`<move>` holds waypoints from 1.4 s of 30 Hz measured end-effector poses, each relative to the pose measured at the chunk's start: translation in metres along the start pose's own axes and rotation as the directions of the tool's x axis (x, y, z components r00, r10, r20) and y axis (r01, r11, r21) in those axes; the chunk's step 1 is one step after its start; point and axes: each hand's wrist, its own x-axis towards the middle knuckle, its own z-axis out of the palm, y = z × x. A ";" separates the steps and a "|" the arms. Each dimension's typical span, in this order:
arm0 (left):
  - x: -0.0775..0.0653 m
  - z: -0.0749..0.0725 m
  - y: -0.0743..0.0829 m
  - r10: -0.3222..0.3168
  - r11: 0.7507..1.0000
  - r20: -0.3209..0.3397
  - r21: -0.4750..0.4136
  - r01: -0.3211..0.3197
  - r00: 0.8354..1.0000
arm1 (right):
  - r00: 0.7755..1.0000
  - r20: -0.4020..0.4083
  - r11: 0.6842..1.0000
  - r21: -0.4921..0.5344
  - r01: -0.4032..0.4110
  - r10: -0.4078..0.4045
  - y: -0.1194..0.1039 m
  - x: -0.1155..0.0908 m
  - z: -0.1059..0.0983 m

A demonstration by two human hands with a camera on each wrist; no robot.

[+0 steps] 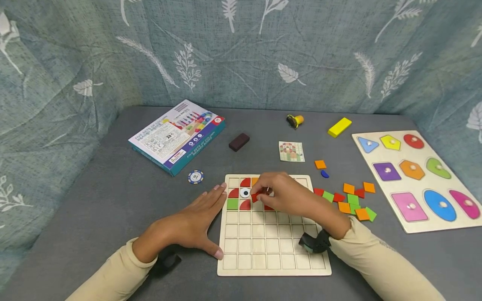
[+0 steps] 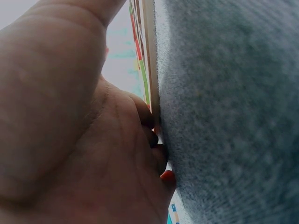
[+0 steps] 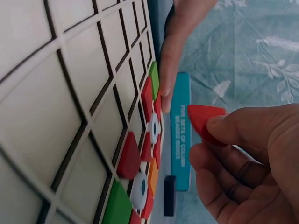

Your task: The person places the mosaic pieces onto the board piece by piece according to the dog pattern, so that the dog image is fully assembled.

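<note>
A wooden grid board (image 1: 244, 241) lies on the grey table. Between thumb and fingers my right hand (image 1: 283, 191) pinches a red quarter-circle tile (image 3: 203, 120), held above the board's upper rows. In the head view that hand hides part of those rows. My left hand (image 1: 196, 218) rests at the board's left edge, fingers stretched and thumb touching the lower left side. Set in the grid are a green square tile (image 1: 232, 204), several red quarter-circle tiles (image 1: 245, 205) and an eye tile (image 1: 245, 192). The right wrist view shows a second eye tile (image 3: 139, 190).
Loose orange, green and red tiles (image 1: 353, 199) lie right of the board. A pattern card (image 1: 291, 151), dark brown block (image 1: 239, 142), yellow block (image 1: 339, 127) and small yellow-black object (image 1: 295, 121) stand behind. A shape puzzle (image 1: 410, 192) lies right; a box (image 1: 177, 133) and poker chip (image 1: 196, 177) left.
</note>
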 end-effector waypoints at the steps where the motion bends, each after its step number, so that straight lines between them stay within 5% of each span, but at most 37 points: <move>1: 0.000 0.000 0.000 0.006 1.000 -0.005 -0.003 -0.006 1.000 | 1.000 0.010 1.000 -0.002 0.007 -0.007 0.000 0.001 0.001; 17: 0.000 0.001 -0.001 0.022 1.000 -0.017 -0.002 -0.022 1.000 | 0.992 0.128 1.000 -0.016 -0.014 0.016 -0.011 0.018 0.023; 29: -0.001 0.002 -0.002 0.016 1.000 -0.014 -0.005 -0.016 1.000 | 0.994 0.099 0.998 0.007 -0.057 0.056 -0.017 0.028 0.043; 42: 0.000 0.000 -0.001 -0.007 1.000 0.006 -0.002 0.007 1.000 | 0.988 0.118 0.991 -0.102 -0.088 0.100 -0.019 0.031 0.049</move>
